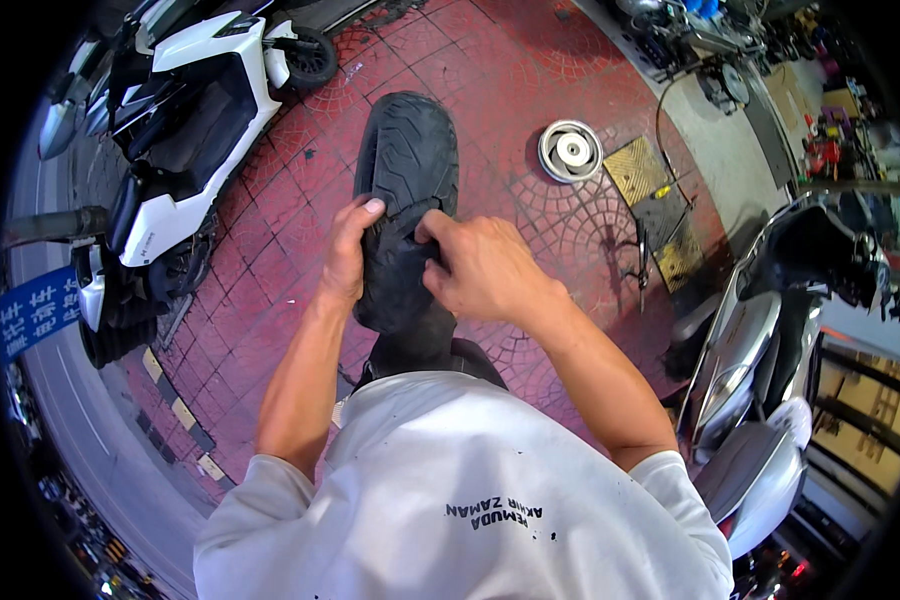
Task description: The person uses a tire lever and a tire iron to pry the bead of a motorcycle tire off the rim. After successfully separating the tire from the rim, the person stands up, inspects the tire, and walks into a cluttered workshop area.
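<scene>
A black scooter tyre (pixel 407 160) stands upright in front of me on red patterned paving. My left hand (pixel 347 250) grips its left side, thumb up on the tread. My right hand (pixel 475 265) grips the tread on the right side, fingers curled into the rubber. Both forearms come up from my white shirt. The tyre's lower part is hidden behind my hands and body.
A silver wheel rim (pixel 571 150) lies flat on the paving beyond the tyre. A white and black scooter (pixel 185 120) is parked at left, a silver scooter (pixel 760 350) at right. Yellow metal plates (pixel 638 170) and a blue sign (pixel 35 312) are nearby.
</scene>
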Action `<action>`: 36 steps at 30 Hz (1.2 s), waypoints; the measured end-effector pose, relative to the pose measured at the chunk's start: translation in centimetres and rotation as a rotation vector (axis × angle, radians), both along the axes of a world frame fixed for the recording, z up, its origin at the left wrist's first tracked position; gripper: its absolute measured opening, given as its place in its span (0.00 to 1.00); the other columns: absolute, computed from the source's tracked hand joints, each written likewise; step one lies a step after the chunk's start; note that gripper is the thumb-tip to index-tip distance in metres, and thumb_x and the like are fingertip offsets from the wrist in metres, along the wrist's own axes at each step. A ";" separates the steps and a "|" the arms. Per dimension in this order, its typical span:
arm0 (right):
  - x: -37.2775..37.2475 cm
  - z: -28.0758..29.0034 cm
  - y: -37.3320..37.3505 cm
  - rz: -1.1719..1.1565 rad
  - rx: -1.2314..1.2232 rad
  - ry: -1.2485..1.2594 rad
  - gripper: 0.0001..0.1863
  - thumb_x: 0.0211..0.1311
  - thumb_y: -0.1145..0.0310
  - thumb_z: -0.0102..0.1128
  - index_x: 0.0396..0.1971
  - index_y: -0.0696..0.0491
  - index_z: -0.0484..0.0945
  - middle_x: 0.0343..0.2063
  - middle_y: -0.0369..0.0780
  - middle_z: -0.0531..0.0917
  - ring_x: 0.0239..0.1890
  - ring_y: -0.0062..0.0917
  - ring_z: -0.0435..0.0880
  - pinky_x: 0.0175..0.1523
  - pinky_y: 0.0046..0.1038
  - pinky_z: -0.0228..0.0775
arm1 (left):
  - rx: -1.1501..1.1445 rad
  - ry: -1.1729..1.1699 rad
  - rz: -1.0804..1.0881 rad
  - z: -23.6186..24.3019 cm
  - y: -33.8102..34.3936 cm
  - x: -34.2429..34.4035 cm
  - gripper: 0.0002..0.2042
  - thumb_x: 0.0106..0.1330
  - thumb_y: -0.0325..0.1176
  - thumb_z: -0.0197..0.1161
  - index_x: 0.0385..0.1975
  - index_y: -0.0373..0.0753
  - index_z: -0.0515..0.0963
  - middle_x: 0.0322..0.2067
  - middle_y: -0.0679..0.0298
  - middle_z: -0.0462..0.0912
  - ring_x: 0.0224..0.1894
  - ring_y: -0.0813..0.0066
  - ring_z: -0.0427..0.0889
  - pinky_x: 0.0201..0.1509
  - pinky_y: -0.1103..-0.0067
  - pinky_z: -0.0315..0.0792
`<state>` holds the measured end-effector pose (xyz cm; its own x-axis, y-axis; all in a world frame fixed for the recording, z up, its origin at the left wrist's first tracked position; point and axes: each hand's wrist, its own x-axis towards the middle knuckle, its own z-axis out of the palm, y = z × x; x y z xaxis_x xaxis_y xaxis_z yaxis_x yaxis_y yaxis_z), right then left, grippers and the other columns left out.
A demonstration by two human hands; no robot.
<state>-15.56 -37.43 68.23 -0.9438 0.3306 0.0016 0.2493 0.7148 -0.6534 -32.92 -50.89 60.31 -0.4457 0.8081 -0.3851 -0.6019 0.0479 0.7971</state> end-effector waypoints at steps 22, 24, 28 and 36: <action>-9.4 0.8 -28.1 0.001 -0.216 0.004 0.34 0.67 0.66 0.66 0.74 0.44 0.72 0.19 0.41 0.81 0.21 0.36 0.82 0.34 0.36 0.74 | -0.042 0.053 0.131 2.4 -29.8 -7.5 0.22 0.68 0.40 0.66 0.54 0.27 0.79 0.42 0.59 0.87 0.40 0.75 0.87 0.46 0.78 0.81; -12.6 0.2 -30.9 0.009 -0.297 0.025 0.31 0.66 0.67 0.68 0.71 0.44 0.75 0.18 0.40 0.78 0.21 0.32 0.79 0.33 0.35 0.73 | -0.067 0.030 0.163 2.2 -33.1 -9.8 0.24 0.69 0.43 0.68 0.54 0.27 0.79 0.42 0.58 0.87 0.40 0.74 0.87 0.46 0.78 0.80; -19.8 -0.9 -36.8 -0.029 -0.276 0.059 0.24 0.64 0.67 0.70 0.61 0.48 0.81 0.22 0.43 0.82 0.25 0.37 0.84 0.35 0.41 0.75 | -0.112 0.048 0.222 0.3 -41.3 -14.9 0.27 0.69 0.47 0.70 0.53 0.26 0.80 0.42 0.57 0.87 0.41 0.72 0.88 0.47 0.78 0.80; -33.7 -4.6 -50.5 0.348 -0.193 0.219 0.10 0.62 0.73 0.73 0.43 0.56 0.87 0.22 0.38 0.77 0.25 0.25 0.78 0.34 0.29 0.71 | -0.284 0.185 0.283 -1.9 -58.0 -21.9 0.30 0.67 0.51 0.70 0.51 0.25 0.81 0.42 0.55 0.87 0.43 0.72 0.87 0.48 0.76 0.79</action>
